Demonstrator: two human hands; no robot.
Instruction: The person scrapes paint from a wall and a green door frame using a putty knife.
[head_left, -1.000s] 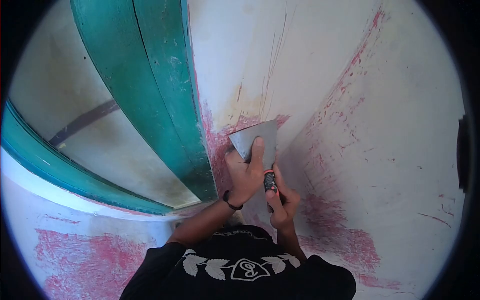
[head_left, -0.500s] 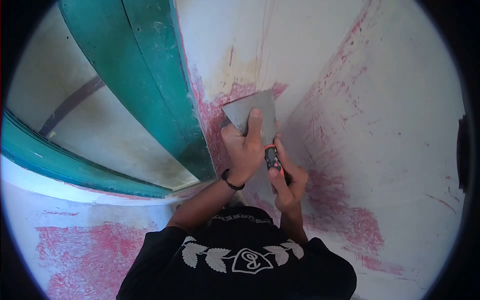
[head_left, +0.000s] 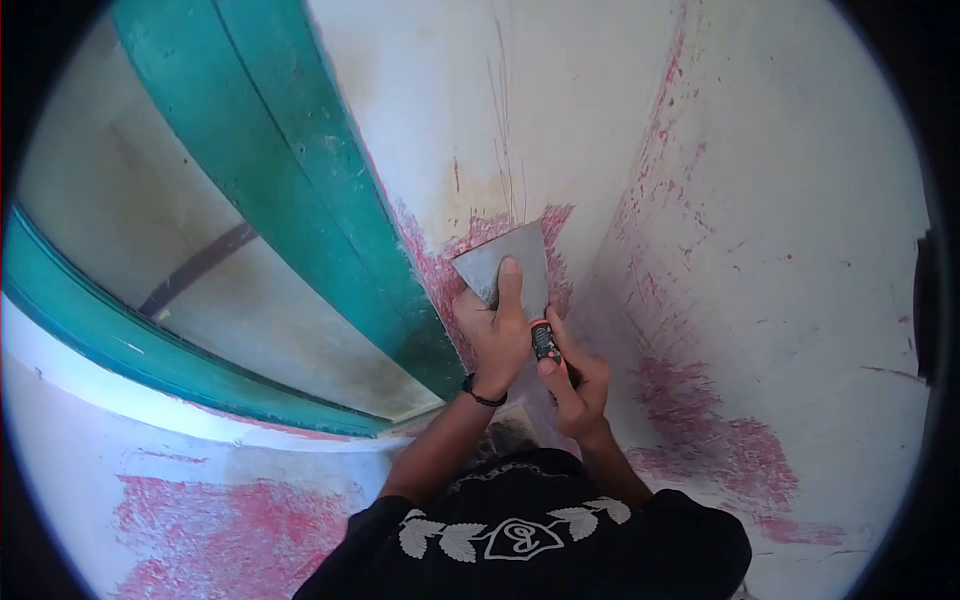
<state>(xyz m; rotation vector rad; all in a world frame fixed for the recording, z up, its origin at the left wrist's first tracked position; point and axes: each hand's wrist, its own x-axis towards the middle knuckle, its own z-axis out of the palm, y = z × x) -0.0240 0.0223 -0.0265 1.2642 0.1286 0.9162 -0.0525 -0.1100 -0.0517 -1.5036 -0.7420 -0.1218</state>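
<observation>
Wide-blade scraper (head_left: 526, 262) sitting before red-patched wall (head_left: 420, 110), blade edge pointing up; edge contact not being confirmable. Left hand (head_left: 500, 345) pinching blade, thumb pressing on face; right hand (head_left: 582, 388) gripping black-and-red handle (head_left: 544, 342). Scraper likely proving light, stiff, thin-edged; handle offering safest hold, blade corners calling for care. Green wooden frame (head_left: 330, 215) standing close at left, adjoining wall (head_left: 790, 300) closing in at right, both limiting sideways room.
</observation>
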